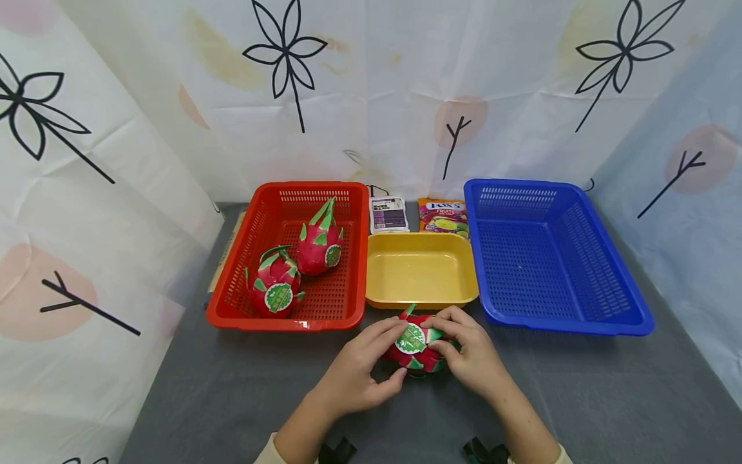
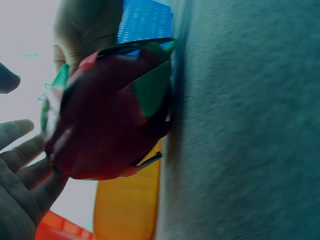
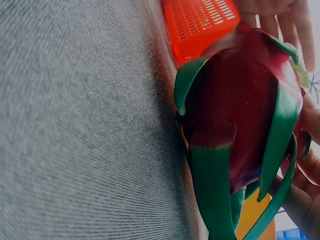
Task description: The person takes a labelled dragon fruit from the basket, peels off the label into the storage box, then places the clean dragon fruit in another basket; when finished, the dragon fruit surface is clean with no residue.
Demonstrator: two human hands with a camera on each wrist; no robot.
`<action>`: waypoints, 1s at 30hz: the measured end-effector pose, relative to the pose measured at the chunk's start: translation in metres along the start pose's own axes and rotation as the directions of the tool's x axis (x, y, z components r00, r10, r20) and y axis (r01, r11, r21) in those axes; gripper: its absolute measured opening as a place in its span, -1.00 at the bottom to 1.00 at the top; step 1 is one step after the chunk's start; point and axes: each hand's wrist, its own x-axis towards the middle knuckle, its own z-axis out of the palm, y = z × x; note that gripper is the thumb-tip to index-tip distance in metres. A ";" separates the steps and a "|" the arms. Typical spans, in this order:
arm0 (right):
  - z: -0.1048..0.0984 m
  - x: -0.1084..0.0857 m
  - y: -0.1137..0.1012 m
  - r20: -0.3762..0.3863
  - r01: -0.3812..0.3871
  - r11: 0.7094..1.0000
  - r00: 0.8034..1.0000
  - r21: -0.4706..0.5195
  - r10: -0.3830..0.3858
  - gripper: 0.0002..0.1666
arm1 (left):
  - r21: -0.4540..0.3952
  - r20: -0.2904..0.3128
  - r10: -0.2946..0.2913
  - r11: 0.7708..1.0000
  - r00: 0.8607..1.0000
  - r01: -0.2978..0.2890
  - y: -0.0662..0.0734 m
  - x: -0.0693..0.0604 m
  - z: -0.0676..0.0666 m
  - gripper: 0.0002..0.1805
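Note:
Between the two hands, on the grey table, lies a red dragon fruit (image 1: 418, 351) with green leaf tips and a round green-and-white sticker (image 1: 411, 339). My left hand (image 1: 366, 372) touches its left side, fingers fairly straight and thumb stretched along the near side. In the left wrist view, those fingers (image 2: 31, 170) reach the fruit's lower end. From the right, my right hand (image 1: 472, 351) pinches at a pale green leaf tip beside the sticker with thumb and forefinger. The right wrist view shows long green leaves (image 3: 212, 187) on the fruit; its sticker is mostly hidden there.
Two more stickered dragon fruits (image 1: 321, 241) lie in a red basket (image 1: 290, 324) at left. A yellow tray (image 1: 423, 274) sits centrally, with a blue basket (image 1: 559, 258) at right. Behind the tray are an orange candy packet (image 1: 443, 217) and a white-and-purple package (image 1: 388, 214).

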 end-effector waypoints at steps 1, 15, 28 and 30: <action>0.000 0.000 0.000 -0.001 0.002 1.000 1.000 -0.001 -0.002 -0.52 | -0.007 0.015 -0.025 1.000 1.000 0.026 -0.001 0.000 0.002 -0.18; 0.000 -0.001 -0.003 0.001 0.023 1.000 1.000 -0.001 -0.023 -0.52 | -0.300 0.112 -0.320 0.892 0.941 0.339 -0.017 -0.007 0.016 -0.11; 0.001 0.014 -0.022 0.112 -0.075 0.991 0.990 -0.109 0.087 -0.78 | -0.324 0.050 -0.290 0.900 0.956 0.290 -0.020 -0.009 0.018 -0.17; 0.002 0.017 -0.025 0.123 -0.077 0.986 0.988 -0.145 0.095 -0.77 | -0.325 0.043 -0.289 0.901 0.956 0.287 -0.021 -0.009 0.019 -0.18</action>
